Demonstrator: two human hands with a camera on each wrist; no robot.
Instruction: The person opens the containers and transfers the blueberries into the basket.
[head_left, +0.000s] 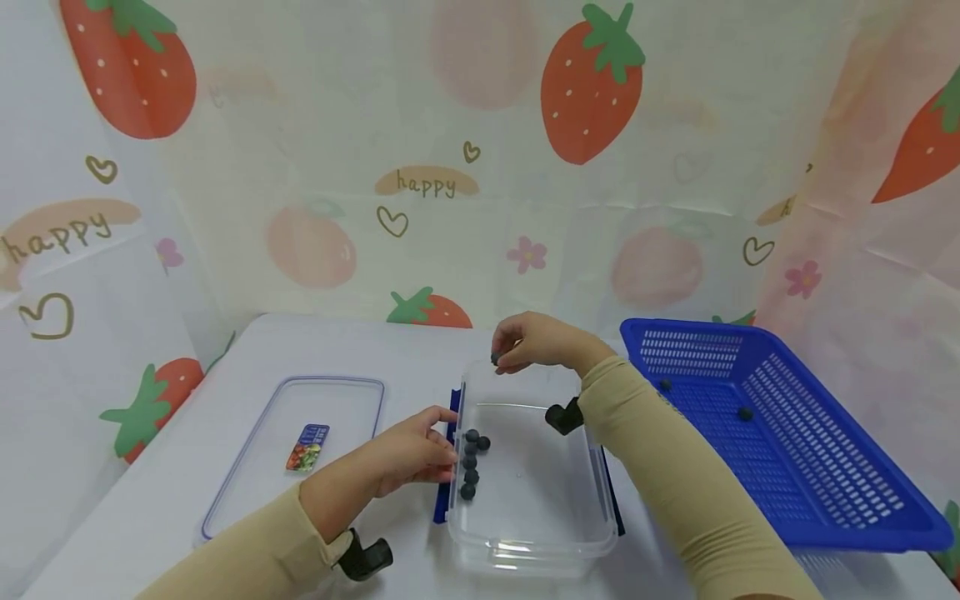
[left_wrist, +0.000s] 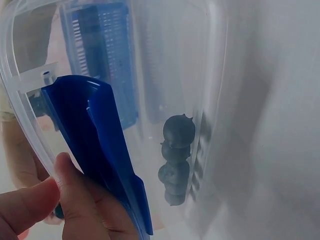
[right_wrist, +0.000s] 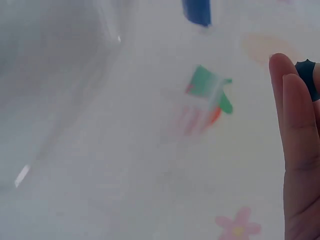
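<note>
A clear plastic box [head_left: 532, 508] with blue side latches stands at the middle of the table. My left hand [head_left: 412, 452] holds its left side, fingers at the rim and beside the blue latch [left_wrist: 100, 135]. Several blueberries [head_left: 470, 461] lie in a row inside, along the box's left wall; the left wrist view shows these blueberries [left_wrist: 179, 131] through the plastic. Above the box's far end, my right hand [head_left: 536, 342] pinches one blueberry [right_wrist: 306, 75] between thumb and fingertips.
A blue perforated basket [head_left: 795, 467] stands at the right, with blueberries [head_left: 745, 413] on its floor. At the left lies a clear lid [head_left: 247, 462] with a blue edge, a small printed label [head_left: 307, 447] on it. A strawberry-print cloth [head_left: 480, 250] hangs behind the table.
</note>
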